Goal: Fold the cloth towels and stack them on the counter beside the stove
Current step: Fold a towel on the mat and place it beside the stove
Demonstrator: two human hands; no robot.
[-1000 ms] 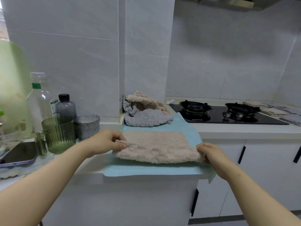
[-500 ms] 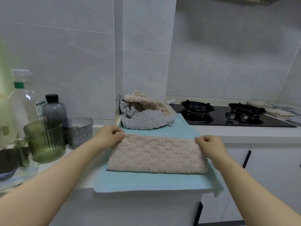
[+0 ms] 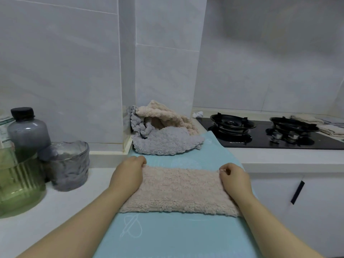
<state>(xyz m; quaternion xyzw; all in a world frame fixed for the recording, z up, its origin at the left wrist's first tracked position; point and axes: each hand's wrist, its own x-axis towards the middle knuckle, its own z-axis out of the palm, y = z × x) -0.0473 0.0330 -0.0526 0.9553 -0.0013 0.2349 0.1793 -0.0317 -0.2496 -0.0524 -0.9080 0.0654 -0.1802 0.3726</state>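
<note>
A beige fluffy towel (image 3: 178, 190) lies folded in half on a light blue mat (image 3: 167, 237) on the counter. My left hand (image 3: 128, 174) pinches its far left corner and my right hand (image 3: 234, 177) pinches its far right corner, both pressed down on the mat. Behind it, against the wall corner, a crumpled grey towel (image 3: 163, 142) and another beige towel (image 3: 163, 114) sit in a heap. The black gas stove (image 3: 270, 135) is to the right.
At the left stand a dark-capped grey bottle (image 3: 28, 131), a grey textured glass (image 3: 68, 164) and a green ribbed jug (image 3: 18, 185). Folded cloths (image 3: 316, 121) lie beyond the stove at the far right. A white cabinet door with a black handle (image 3: 297, 192) is below.
Both hands carried the towel's near edge up and over to the far edge, so the towel now lies folded in half. The view has moved closer and lower.
</note>
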